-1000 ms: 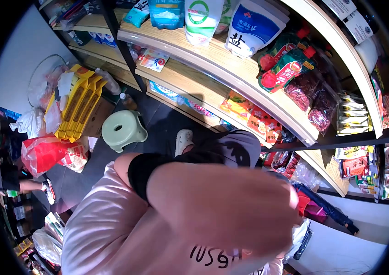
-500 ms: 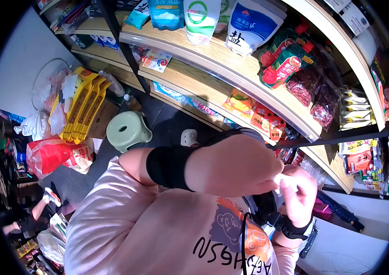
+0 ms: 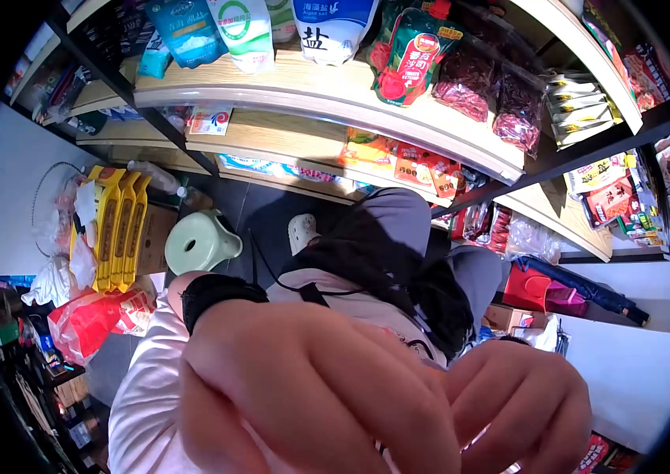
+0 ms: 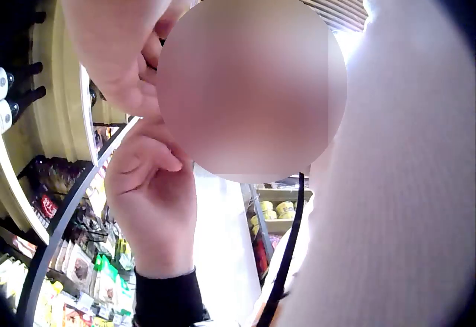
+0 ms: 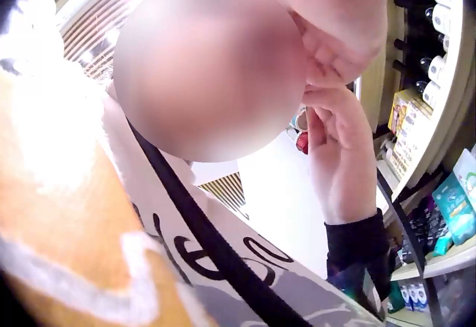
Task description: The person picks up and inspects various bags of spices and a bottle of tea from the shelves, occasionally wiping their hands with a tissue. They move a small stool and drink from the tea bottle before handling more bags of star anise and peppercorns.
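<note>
Both hands are raised close to the head camera, in front of a blurred face in the wrist views. My left hand looms large at the bottom middle of the head view, knuckles up and fingers bent, a black band at its wrist. Just right of it is my right hand, also with bent fingers pointing down. In the left wrist view the right hand is at the edge of the face; in the right wrist view the left hand is there too. The fingertips are largely hidden, and I cannot tell what they hold.
Shelves ahead carry salt pouches, a tomato ketchup pouch and other packets. A green stool stands on the floor beside yellow packages and a red bag. A dark umbrella lies at right.
The hands have come up nearer to the head camera and side by side. A small white thing seen at the right hand's fingers half a second ago no longer shows. The head view has shifted.
</note>
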The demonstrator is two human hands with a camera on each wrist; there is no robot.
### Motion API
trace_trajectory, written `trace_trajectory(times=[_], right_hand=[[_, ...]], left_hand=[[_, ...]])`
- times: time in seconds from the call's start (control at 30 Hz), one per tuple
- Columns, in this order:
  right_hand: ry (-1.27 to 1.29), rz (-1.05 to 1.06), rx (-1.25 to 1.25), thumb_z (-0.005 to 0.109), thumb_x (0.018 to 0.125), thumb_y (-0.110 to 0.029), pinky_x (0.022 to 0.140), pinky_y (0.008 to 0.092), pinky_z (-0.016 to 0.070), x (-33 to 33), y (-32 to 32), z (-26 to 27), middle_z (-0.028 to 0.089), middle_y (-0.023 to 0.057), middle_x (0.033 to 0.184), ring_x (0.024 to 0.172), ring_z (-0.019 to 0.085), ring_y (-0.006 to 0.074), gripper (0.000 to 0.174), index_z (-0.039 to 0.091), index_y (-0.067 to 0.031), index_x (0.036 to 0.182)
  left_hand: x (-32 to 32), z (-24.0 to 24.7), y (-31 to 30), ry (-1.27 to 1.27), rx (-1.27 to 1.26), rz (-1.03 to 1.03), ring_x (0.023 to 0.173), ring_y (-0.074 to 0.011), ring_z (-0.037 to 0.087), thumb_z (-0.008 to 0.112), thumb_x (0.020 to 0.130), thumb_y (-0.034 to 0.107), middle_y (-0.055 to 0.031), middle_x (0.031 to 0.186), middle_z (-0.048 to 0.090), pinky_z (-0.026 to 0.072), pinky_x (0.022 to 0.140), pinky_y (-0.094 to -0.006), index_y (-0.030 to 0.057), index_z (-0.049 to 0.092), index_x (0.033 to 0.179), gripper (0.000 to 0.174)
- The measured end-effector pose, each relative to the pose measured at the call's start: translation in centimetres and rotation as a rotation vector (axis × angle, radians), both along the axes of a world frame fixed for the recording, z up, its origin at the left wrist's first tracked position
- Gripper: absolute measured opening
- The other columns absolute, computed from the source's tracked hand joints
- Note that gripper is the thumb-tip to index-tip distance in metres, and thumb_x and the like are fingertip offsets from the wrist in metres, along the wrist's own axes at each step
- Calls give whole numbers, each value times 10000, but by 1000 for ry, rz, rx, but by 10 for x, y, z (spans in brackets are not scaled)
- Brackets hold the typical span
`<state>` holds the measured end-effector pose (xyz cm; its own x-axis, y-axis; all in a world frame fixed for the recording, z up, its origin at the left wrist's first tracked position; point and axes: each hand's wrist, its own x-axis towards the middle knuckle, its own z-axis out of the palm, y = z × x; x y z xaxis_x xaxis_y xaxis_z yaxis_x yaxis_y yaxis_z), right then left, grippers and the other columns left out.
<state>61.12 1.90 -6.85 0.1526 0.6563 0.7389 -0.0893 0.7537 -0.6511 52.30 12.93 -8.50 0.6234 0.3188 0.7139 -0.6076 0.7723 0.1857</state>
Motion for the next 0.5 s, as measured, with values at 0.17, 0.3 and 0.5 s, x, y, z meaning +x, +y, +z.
trace_trajectory(times=[0.17,0.3,0.5], right_hand=[[-47,-192,-34,579,865,-125,548,311,444,-9,-4,3,634,112,789,687,559,225,87,617,-114,788],[-2,-208,-65,579,863,-138,542,360,471,-12,-19,1,620,105,747,676,562,244,93,585,-92,783],[-117,-137,-6,439,971,-380,464,274,405,20,-28,-4,647,89,791,610,555,188,345,632,-116,862]], left_hand=[[15,-10,12,-158,74,-335,691,-236,601,574,915,199,-206,856,609,487,600,-321,-86,625,843,299],[27,-11,5,-109,97,-416,718,-227,625,684,845,195,-222,953,613,502,590,-297,-149,588,989,386],[35,-13,-28,-269,-26,-247,784,-272,618,722,804,207,-228,965,626,482,704,-354,-146,575,1061,461]])
